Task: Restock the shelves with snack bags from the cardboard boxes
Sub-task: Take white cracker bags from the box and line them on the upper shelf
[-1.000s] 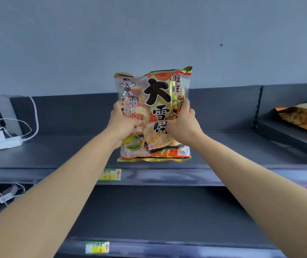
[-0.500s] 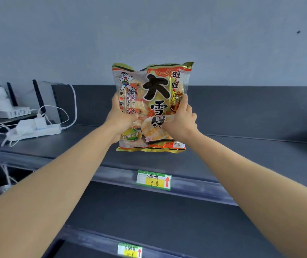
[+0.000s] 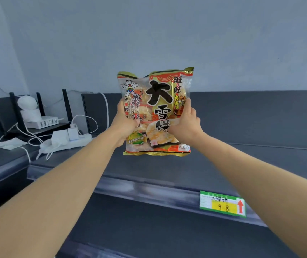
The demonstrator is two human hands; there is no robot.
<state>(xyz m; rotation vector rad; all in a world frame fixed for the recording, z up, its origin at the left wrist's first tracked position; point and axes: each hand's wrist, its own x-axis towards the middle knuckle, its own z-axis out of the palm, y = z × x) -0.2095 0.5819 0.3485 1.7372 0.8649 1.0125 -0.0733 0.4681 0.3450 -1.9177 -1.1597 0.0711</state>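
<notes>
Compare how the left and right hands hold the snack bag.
The left hand grips the snack bag by its left edge; the right hand by its right edge. The right hand's forefinger points up the edge; the left hand's fingers mostly hide behind. Both press thumbs on the front.

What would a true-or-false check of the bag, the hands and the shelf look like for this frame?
1. The left hand and right hand both grip the snack bag. True.
2. A price tag sits on the front edge of the shelf, right of the bag. True.
3. The snack bag lies flat on the shelf. False: it is held upright, its printed front facing the camera.
4. Left of the bag there is only bare shelf. False: a white power strip with cables lies there.
</notes>
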